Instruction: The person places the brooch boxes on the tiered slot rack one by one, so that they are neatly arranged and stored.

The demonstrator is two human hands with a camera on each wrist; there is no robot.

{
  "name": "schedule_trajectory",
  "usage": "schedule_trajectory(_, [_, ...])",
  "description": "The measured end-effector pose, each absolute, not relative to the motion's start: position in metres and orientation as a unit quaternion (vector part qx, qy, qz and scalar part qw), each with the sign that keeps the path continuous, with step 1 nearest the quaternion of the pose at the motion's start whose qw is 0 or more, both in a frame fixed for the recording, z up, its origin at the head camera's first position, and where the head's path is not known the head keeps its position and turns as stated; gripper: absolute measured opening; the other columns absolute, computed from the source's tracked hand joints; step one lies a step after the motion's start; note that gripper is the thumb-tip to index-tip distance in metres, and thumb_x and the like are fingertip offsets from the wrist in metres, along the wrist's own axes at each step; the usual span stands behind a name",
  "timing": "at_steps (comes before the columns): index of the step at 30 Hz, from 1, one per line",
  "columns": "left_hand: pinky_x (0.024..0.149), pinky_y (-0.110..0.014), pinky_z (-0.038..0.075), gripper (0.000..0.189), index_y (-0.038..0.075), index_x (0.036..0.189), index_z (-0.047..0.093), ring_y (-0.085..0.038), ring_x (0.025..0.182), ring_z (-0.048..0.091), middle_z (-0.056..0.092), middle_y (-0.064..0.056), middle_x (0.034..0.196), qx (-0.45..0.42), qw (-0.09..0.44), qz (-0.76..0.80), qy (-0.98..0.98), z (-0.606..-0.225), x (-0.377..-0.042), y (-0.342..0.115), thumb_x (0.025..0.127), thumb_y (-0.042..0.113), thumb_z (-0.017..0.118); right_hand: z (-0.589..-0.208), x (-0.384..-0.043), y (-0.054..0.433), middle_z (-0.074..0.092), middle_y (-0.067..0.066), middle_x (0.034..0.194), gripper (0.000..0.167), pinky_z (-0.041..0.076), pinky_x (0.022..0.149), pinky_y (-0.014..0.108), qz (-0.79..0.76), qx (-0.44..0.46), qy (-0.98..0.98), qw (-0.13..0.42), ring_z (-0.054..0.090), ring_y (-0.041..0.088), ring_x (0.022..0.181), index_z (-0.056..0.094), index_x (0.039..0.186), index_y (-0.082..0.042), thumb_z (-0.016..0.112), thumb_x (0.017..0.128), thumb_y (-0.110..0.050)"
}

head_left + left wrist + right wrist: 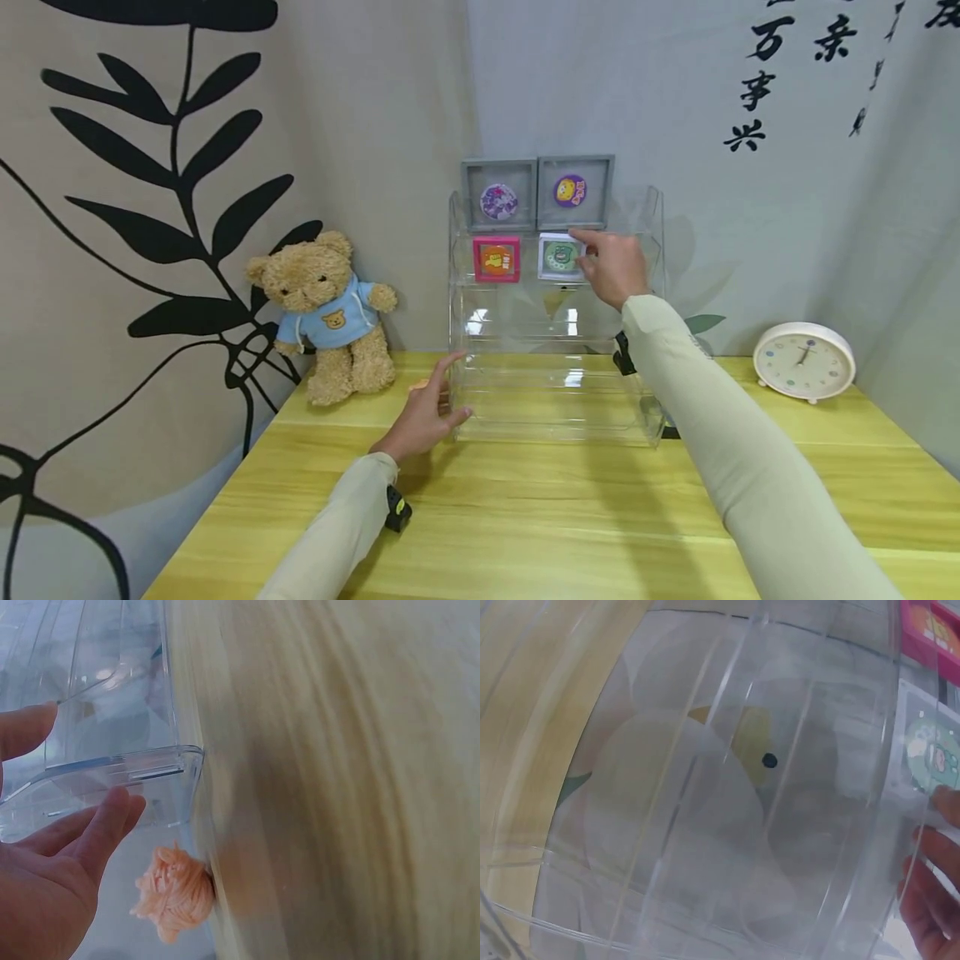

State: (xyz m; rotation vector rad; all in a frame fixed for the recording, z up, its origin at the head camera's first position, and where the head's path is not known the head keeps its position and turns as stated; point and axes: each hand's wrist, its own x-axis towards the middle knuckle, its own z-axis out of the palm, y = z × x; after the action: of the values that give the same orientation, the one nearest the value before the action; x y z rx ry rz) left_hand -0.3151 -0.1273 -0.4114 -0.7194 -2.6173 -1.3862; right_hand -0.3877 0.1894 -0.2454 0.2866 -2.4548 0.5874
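A clear acrylic tiered display rack stands on the table. My right hand is at its second tier from the top and pinches a small white square frame with a green round badge at its right edge. In the right wrist view that frame has a fingertip at its corner. Left of it sits a pink frame with an orange picture. My left hand is at the rack's lower left side, fingers extended; in the left wrist view its thumb and fingers lie either side of the clear side panel.
Two grey frames with round badges stand on the top tier. A teddy bear in a blue hoodie leans at the left, and a white clock stands at the right. A peach yarn-like bundle lies beside the left hand.
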Motion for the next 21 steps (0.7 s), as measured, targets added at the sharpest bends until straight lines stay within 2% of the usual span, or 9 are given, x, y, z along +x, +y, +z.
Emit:
schedule_trajectory(6, [0.097, -0.053, 0.059, 0.09, 0.053, 0.152, 0.021, -0.045, 0.117, 0.065, 0.056, -0.036, 0.136, -0.229, 0.049, -0.445, -0.864, -0.41, -0.315, -0.127, 0.092, 0.013, 0.074, -0.247, -0.387, 0.19, 0.071, 0.017, 0.12, 0.057, 0.055, 0.088, 0.052, 0.195, 0.119, -0.939, 0.257, 0.055, 0.041, 0.118, 0.047, 0.151, -0.024, 0.063, 0.097, -0.013])
schedule_trajectory(12, [0.093, -0.05, 0.06, 0.091, 0.054, 0.153, 0.019, -0.043, 0.111, 0.067, 0.06, -0.036, 0.129, -0.233, 0.056, -0.434, -0.869, -0.411, -0.315, -0.127, 0.092, 0.015, 0.074, -0.251, -0.386, 0.19, 0.069, 0.017, 0.124, 0.063, 0.055, 0.078, 0.049, 0.199, 0.127, -0.94, 0.246, 0.051, 0.038, 0.116, 0.038, 0.156, -0.025, 0.058, 0.098, -0.012])
schedule_trajectory(18, [0.1, -0.057, 0.056, 0.092, 0.053, 0.153, 0.019, -0.048, 0.126, 0.058, 0.048, -0.037, 0.145, -0.233, 0.06, -0.434, -0.868, -0.411, -0.314, -0.128, 0.091, 0.014, 0.075, -0.254, -0.385, 0.189, 0.07, 0.019, 0.126, 0.069, 0.05, 0.1, 0.056, 0.183, 0.153, -0.941, 0.24, 0.049, 0.042, 0.125, 0.031, 0.159, -0.02, 0.061, 0.097, -0.014])
schedule_trajectory(21, [0.095, -0.052, 0.059, 0.091, 0.053, 0.153, 0.02, -0.043, 0.116, 0.065, 0.058, -0.034, 0.134, -0.232, 0.056, -0.44, -0.866, -0.411, -0.314, -0.126, 0.092, 0.013, 0.074, -0.256, -0.383, 0.19, 0.07, 0.018, 0.126, 0.073, 0.045, 0.108, 0.057, 0.176, 0.163, -0.939, 0.245, 0.048, 0.041, 0.128, 0.026, 0.16, -0.015, 0.063, 0.096, -0.015])
